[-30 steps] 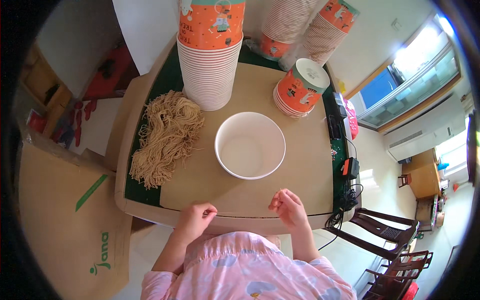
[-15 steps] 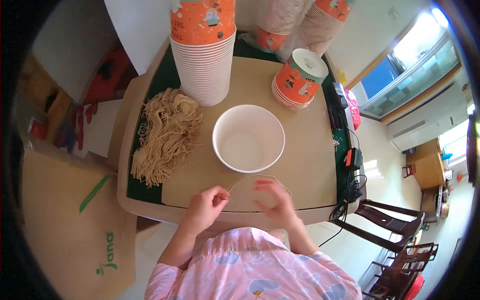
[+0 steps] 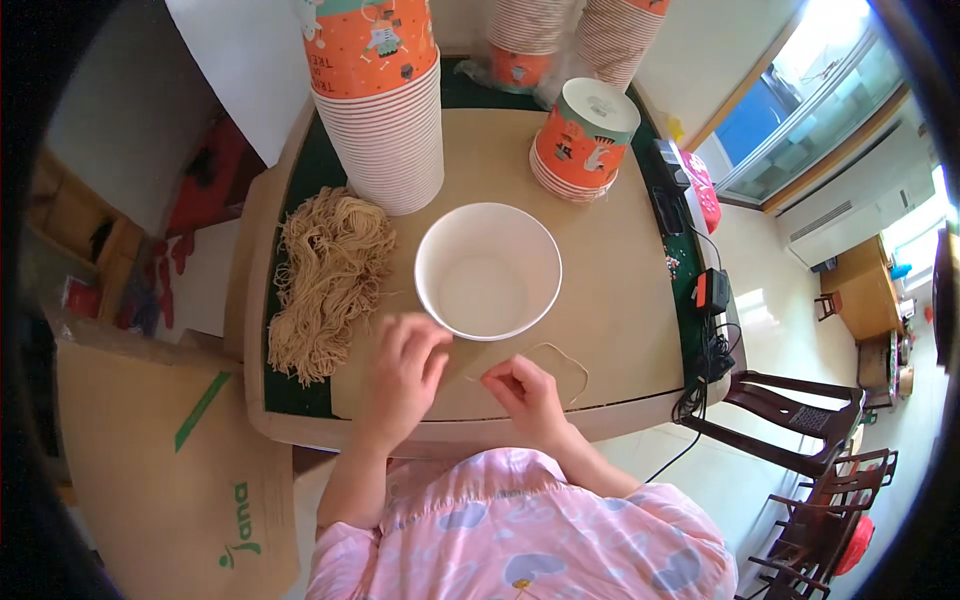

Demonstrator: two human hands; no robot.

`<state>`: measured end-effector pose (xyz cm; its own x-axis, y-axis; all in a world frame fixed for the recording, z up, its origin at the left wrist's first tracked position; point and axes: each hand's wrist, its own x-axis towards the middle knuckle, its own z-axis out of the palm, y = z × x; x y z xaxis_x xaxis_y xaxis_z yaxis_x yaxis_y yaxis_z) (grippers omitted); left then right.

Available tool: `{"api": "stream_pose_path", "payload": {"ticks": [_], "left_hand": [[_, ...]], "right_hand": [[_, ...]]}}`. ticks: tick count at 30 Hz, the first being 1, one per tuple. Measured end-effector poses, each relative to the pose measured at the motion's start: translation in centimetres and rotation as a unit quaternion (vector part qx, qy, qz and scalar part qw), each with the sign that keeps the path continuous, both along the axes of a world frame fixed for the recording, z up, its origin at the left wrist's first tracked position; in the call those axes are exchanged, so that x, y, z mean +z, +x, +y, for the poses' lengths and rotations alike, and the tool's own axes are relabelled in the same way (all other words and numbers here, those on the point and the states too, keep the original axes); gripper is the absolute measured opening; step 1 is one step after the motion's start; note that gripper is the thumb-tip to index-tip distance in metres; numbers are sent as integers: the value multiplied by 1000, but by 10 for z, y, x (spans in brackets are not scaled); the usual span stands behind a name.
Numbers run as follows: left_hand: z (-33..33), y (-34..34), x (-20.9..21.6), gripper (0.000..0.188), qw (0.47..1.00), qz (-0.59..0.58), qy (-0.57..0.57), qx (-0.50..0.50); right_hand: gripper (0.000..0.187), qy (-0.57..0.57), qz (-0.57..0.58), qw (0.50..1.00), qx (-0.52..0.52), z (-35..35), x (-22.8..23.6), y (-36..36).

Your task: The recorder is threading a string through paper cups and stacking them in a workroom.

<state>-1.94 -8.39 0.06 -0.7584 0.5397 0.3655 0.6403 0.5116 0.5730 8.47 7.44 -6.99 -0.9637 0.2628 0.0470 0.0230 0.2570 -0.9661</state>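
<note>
A white paper bucket (image 3: 488, 290) stands upright in the middle of the table, its open mouth facing up, with nothing visible inside. My right hand (image 3: 527, 394) is in front of it, thumb and fingertips pinched on a thin beige string (image 3: 578, 365). One stretch of the string curves over the table beyond this hand, and a short end pokes out at the fingertips. My left hand (image 3: 402, 372), slightly blurred, has its fingers apart by the bucket's near left rim and holds nothing. Left of the bucket lies a loose bundle of beige strings (image 3: 335, 285).
A tall stack of paper buckets (image 3: 385, 130) rises behind the string bundle. A shorter upside-down orange stack (image 3: 583, 145) stands at the back right, with bagged stacks behind. Black cables (image 3: 708, 365) run along the table's right edge. A cardboard box (image 3: 170, 460) is at lower left.
The string has passed from my left hand to my right, which has closed on it. My left hand has opened and moved up beside the bucket. The whole view has shifted slightly.
</note>
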Motion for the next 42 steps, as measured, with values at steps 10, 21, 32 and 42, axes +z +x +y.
{"api": "stream_pose_path", "payload": {"ticks": [10, 21, 32, 42], "left_hand": [[28, -27, 22, 13, 985, 44, -54, -155], [45, -13, 31, 29, 986, -137, -16, -98], [53, -9, 21, 27, 989, -119, 16, -83], [63, -8, 21, 28, 986, -148, 8, -78]], "right_hand": [[7, -137, 123, 976, -113, 7, 17, -13], [7, 8, 166, 974, -157, 18, 26, -25], [7, -7, 153, 973, -172, 23, 21, -30], [8, -16, 147, 973, -177, 26, 18, -31]]}}
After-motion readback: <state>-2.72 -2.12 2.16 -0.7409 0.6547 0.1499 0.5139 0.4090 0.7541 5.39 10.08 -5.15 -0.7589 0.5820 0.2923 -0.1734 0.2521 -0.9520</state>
